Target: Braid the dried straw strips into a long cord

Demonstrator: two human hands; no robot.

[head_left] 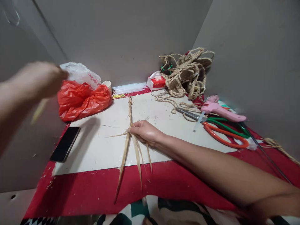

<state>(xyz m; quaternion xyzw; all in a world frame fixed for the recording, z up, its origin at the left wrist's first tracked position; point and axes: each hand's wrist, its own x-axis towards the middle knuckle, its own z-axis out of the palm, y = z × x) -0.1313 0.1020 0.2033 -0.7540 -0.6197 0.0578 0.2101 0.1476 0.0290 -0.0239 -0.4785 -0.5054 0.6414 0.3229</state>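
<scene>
A thin braid of dry, straw-like strips (130, 111) lies along the white board, its narrow end pointing away from me. My right hand (145, 131) pinches it where the plaiting ends. Several loose pale strips (137, 153) fan out from that pinch toward me, one of them pointing left. My left hand (39, 78) is raised at the left, above the table and smeared by motion. It looks closed, and a blurred yellowish strip (38, 112) hangs below it. The fingertips of my left hand cannot be made out.
A black phone (65, 144) lies on the left, below a red plastic bag (84, 100). At the back stand a paper cup (107, 84), clear glue sticks (128, 87) and a red box (157, 81). Coiled rope (187, 73), a pink glue gun (217, 107) and orange-and-green-handled scissors (225, 137) occupy the right.
</scene>
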